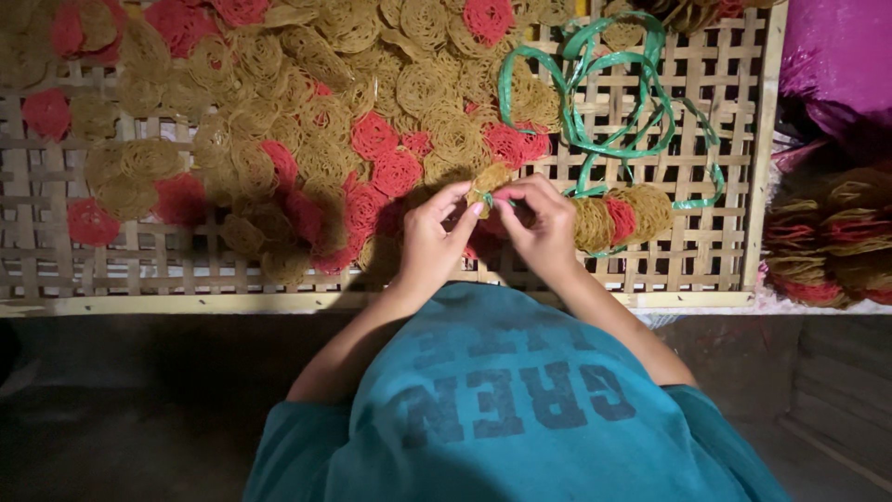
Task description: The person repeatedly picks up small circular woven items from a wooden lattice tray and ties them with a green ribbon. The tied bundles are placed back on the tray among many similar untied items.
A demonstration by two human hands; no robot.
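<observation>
My left hand and my right hand meet over the front part of a woven bamboo tray. Both pinch a small stack of tan noodle-like cracker discs, and a green plastic strap runs to it between my fingers. A tied bundle of tan and red discs lies just right of my right hand, wrapped with the same green strap. Loose tan and red discs are heaped across the tray to the left and behind my hands.
More tied bundles of discs are stacked off the tray at the right. A purple plastic bag sits at the top right. The tray's wooden front edge runs just ahead of my teal shirt.
</observation>
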